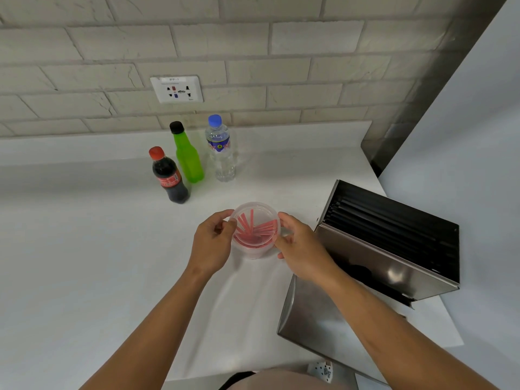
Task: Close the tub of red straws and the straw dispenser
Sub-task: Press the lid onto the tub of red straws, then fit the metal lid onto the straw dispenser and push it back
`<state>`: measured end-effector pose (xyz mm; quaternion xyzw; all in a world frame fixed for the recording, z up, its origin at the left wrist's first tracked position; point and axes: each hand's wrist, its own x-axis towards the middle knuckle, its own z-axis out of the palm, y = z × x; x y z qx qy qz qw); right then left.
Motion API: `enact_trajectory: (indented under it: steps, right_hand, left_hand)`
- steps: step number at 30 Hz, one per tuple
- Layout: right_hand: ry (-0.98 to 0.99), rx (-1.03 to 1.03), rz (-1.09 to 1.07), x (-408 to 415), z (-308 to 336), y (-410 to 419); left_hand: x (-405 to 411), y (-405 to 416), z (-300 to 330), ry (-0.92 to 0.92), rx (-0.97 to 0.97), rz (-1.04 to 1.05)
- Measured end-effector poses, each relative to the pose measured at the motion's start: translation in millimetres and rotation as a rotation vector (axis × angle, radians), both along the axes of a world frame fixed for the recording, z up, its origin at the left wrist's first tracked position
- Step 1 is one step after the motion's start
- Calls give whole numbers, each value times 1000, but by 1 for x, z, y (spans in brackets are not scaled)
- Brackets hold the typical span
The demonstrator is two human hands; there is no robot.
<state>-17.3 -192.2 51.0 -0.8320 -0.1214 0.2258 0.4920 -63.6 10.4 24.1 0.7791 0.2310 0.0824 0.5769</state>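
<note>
A clear round plastic tub (254, 250) holding red straws (253, 228) stands on the white counter in the middle of the view, with a clear lid (254, 211) lying on its rim. My left hand (212, 243) grips the tub and lid at the left edge. My right hand (298, 243) pinches them at the right edge. To the right stands the steel straw dispenser (394, 249), its top open and black straws (388, 220) showing inside. Its steel lid (306, 313) lies flat on the counter in front of it, partly under my right forearm.
A cola bottle (168, 175), a green bottle (187, 154) and a water bottle (222, 149) stand behind the tub near the brick wall. A wall socket (176, 89) is above them. A white panel (464, 122) rises on the right; the counter's front edge (197, 375) is near my body.
</note>
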Motion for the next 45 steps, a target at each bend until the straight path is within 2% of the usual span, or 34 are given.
enact_trajectory:
  steps: [8,10,17,23,28,32,38,40,45]
  right_hand:
    - [-7,-21,18,-3,-1,0]
    - [-18,-24,7,-4,2,0]
    - [-65,-153,-29,-21,21,-26]
    - [-128,-79,-42,-43,50,-72]
    - [-119,-70,-137,-65,52,-128]
    - [-78,-109,-219,-82,38,-178]
    - [32,-205,-359,-102,-4,-236]
    - [103,-238,-368,-108,-20,-248]
    - [238,-200,-355,-126,-48,-253]
  left_hand:
    - [-2,3,-2,60,22,-12]
    - [-3,3,1,62,79,3]
    - [-16,-9,29,-208,223,60]
    - [-34,-43,56,-313,108,-87]
    - [-50,-81,49,-230,52,-264]
    - [-60,-108,33,-87,28,-306]
    - [-76,-129,0,249,267,-389]
    - [-84,-136,-10,338,285,-420]
    - [-103,-150,-25,350,216,-383]
